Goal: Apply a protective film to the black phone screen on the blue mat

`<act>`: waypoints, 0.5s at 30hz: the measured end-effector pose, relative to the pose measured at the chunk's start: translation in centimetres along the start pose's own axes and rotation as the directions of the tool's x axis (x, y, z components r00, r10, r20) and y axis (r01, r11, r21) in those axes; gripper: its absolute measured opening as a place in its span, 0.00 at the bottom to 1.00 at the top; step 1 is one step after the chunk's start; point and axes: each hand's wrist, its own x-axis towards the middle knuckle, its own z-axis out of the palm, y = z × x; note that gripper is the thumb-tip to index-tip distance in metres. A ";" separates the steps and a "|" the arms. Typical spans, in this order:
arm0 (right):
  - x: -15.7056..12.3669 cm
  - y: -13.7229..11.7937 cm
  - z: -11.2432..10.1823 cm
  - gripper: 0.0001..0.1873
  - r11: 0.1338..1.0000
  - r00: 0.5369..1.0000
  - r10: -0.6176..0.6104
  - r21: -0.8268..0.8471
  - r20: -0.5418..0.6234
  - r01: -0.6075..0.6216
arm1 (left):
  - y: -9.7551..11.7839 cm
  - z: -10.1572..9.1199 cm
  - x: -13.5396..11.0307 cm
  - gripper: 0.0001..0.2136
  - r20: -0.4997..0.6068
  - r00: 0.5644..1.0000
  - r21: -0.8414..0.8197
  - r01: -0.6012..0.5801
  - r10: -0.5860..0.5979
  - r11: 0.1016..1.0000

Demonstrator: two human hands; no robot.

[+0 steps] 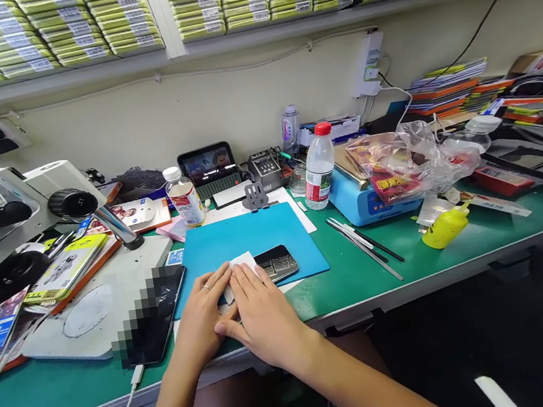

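Both my hands rest on a blue work mat near the bench's front edge. My left hand, with a ring on one finger, lies flat with fingers stretched toward a white cloth or wipe. My right hand lies beside it, fingers flat and pressed on the same white piece. Under the white piece lies a dark phone, its right end showing past my fingertips. Neither hand grips anything.
A second phone with a white cable lies left of my hands on a white pad. A microscope stands at left. Two bottles, tweezers, a blue heating unit, a yellow squeeze bottle and plastic bags crowd the green bench.
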 end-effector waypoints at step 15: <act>-8.1 0.4 -3.0 0.11 0.913 0.920 -0.094 0.336 -0.381 0.232 | 0.6 -0.1 0.0 0.23 -0.022 1.000 0.049 0.013 -0.012 0.999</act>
